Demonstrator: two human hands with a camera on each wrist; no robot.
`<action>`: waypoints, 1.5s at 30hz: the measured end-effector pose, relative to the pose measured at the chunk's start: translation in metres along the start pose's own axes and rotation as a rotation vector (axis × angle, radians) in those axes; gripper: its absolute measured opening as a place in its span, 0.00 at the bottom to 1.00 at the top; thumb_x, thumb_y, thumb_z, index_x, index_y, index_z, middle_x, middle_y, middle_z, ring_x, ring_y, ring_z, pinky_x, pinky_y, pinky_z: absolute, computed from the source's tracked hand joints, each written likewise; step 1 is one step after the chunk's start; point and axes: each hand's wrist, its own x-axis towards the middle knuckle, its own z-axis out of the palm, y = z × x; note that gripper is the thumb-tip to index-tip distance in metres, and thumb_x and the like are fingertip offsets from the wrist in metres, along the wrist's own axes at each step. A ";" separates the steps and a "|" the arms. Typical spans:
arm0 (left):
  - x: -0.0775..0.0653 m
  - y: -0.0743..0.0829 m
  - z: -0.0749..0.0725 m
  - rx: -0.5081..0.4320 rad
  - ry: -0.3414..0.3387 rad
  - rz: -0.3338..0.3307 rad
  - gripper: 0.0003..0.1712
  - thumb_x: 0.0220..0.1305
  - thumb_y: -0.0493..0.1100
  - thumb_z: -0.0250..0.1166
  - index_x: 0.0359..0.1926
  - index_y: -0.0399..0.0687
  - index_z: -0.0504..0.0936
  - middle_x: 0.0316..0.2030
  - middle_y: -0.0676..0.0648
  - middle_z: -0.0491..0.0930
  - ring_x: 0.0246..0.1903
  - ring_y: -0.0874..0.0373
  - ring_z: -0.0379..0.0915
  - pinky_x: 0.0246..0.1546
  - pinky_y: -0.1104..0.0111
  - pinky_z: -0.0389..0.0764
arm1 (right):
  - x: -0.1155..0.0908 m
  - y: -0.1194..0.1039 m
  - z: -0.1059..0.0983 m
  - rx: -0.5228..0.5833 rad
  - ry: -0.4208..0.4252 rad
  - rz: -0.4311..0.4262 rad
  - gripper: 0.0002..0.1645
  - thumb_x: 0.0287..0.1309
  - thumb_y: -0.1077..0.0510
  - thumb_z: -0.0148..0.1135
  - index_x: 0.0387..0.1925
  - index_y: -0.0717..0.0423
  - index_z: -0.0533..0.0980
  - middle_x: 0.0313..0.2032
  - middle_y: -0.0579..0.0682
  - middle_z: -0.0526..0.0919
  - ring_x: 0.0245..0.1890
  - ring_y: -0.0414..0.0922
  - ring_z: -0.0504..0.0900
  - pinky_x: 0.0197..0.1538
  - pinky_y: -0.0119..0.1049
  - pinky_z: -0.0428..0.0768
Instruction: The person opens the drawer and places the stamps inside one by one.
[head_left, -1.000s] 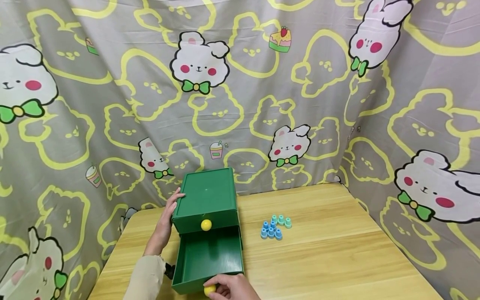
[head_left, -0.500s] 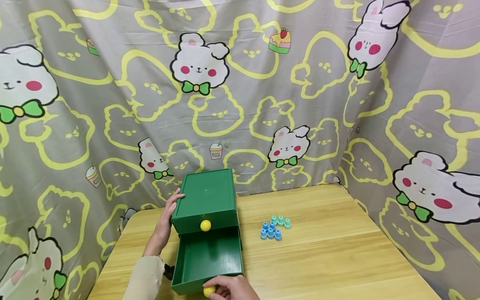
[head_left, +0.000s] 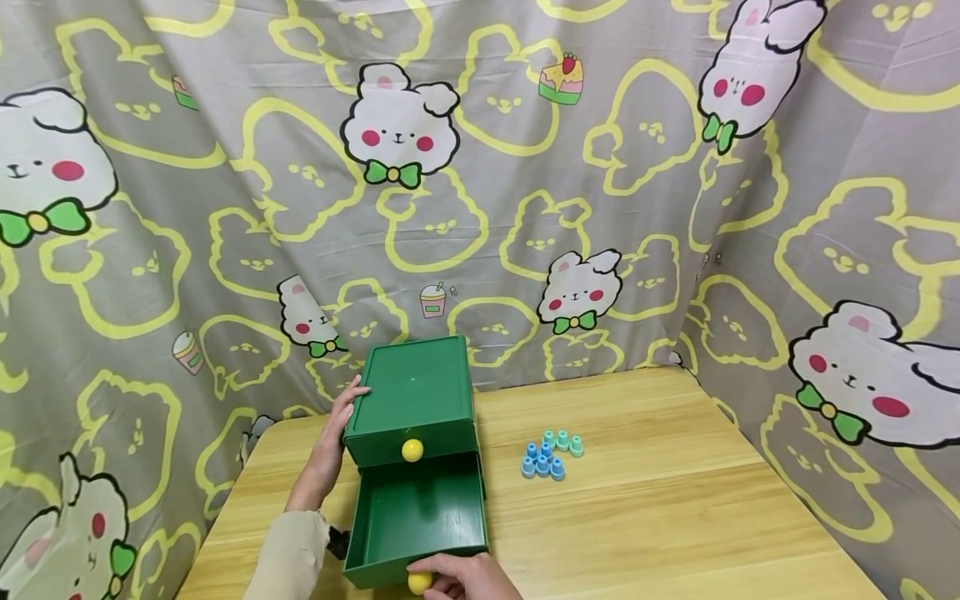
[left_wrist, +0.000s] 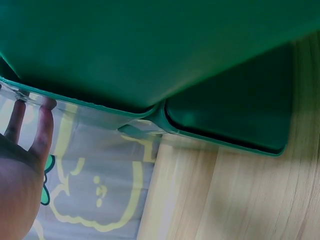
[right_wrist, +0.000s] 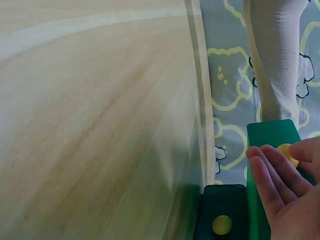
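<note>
A green two-drawer cabinet stands on the table, its upper drawer closed behind a yellow knob. Its lower drawer is pulled far out and looks bare inside. My left hand rests against the cabinet's left side, fingertips at the top edge; the left wrist view shows straight fingers against the green wall. At the drawer's front, my right hand pinches the lower yellow knob. In the right wrist view, that knob sits between thumb and fingers.
Several small blue cone-shaped pieces stand on the wooden table right of the cabinet, with mint-green ones just behind them. A patterned curtain hangs close behind and along the sides.
My right hand has shifted very slightly on the lower knob, with the thumb now less visible. The drawer, the left hand and the small pieces stay in place.
</note>
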 end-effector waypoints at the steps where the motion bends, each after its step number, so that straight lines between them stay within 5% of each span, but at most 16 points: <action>1: 0.000 0.000 0.000 -0.001 0.001 0.000 0.29 0.85 0.55 0.34 0.77 0.52 0.62 0.83 0.59 0.40 0.82 0.44 0.25 0.71 0.27 0.36 | 0.000 -0.001 -0.001 -0.015 -0.005 -0.009 0.18 0.75 0.58 0.59 0.60 0.59 0.80 0.42 0.55 0.91 0.37 0.24 0.84 0.39 0.21 0.82; 10: 0.000 0.001 0.001 -0.020 0.006 -0.003 0.30 0.85 0.56 0.35 0.77 0.50 0.62 0.83 0.58 0.40 0.82 0.43 0.25 0.71 0.26 0.36 | -0.006 -0.040 -0.019 -0.137 -0.022 -0.080 0.17 0.77 0.57 0.56 0.58 0.57 0.82 0.41 0.49 0.92 0.38 0.24 0.83 0.41 0.20 0.81; 15: 0.001 0.001 0.001 -0.030 0.019 0.000 0.30 0.85 0.57 0.35 0.77 0.50 0.62 0.83 0.58 0.40 0.82 0.43 0.26 0.72 0.27 0.36 | -0.004 -0.063 -0.043 -0.179 0.142 -0.228 0.13 0.72 0.63 0.62 0.54 0.57 0.84 0.41 0.50 0.92 0.36 0.27 0.85 0.40 0.22 0.83; 19: 0.001 0.001 0.002 -0.030 0.017 -0.001 0.30 0.85 0.56 0.35 0.77 0.50 0.62 0.84 0.56 0.40 0.82 0.43 0.26 0.72 0.27 0.36 | 0.001 -0.067 -0.073 -0.212 0.305 -0.417 0.16 0.65 0.70 0.64 0.54 0.59 0.83 0.39 0.53 0.91 0.34 0.36 0.88 0.39 0.24 0.84; 22: 0.002 0.001 0.001 -0.025 0.020 -0.002 0.29 0.85 0.56 0.34 0.77 0.50 0.62 0.84 0.56 0.40 0.82 0.43 0.26 0.72 0.27 0.36 | 0.006 -0.064 -0.099 -0.234 0.422 -0.469 0.19 0.62 0.72 0.64 0.53 0.59 0.83 0.37 0.54 0.91 0.33 0.40 0.88 0.38 0.27 0.85; 28: 0.002 0.002 0.002 -0.019 0.031 -0.003 0.29 0.85 0.55 0.35 0.76 0.49 0.63 0.84 0.54 0.40 0.82 0.41 0.27 0.72 0.28 0.36 | 0.010 -0.047 -0.147 -0.229 0.614 -0.280 0.17 0.66 0.70 0.62 0.53 0.56 0.84 0.38 0.55 0.90 0.34 0.43 0.89 0.37 0.33 0.86; 35: 0.003 0.002 0.003 -0.016 0.029 0.000 0.29 0.85 0.55 0.35 0.76 0.49 0.63 0.84 0.52 0.40 0.82 0.41 0.27 0.72 0.27 0.36 | 0.013 -0.011 -0.190 -0.273 0.712 -0.077 0.15 0.71 0.63 0.63 0.56 0.52 0.83 0.41 0.53 0.90 0.36 0.44 0.88 0.39 0.32 0.85; 42: 0.002 0.000 0.003 -0.035 0.022 -0.010 0.29 0.85 0.56 0.34 0.76 0.51 0.62 0.84 0.55 0.39 0.82 0.44 0.26 0.72 0.28 0.37 | 0.006 0.033 -0.214 -0.041 0.770 0.207 0.22 0.75 0.57 0.60 0.65 0.61 0.76 0.49 0.64 0.81 0.40 0.40 0.83 0.44 0.37 0.88; 45: 0.002 0.000 0.003 -0.041 0.020 -0.008 0.29 0.85 0.56 0.34 0.77 0.51 0.62 0.84 0.55 0.39 0.82 0.44 0.26 0.72 0.28 0.37 | 0.002 0.048 -0.219 -0.021 0.782 0.287 0.23 0.75 0.55 0.59 0.65 0.61 0.76 0.50 0.64 0.80 0.41 0.39 0.82 0.45 0.38 0.88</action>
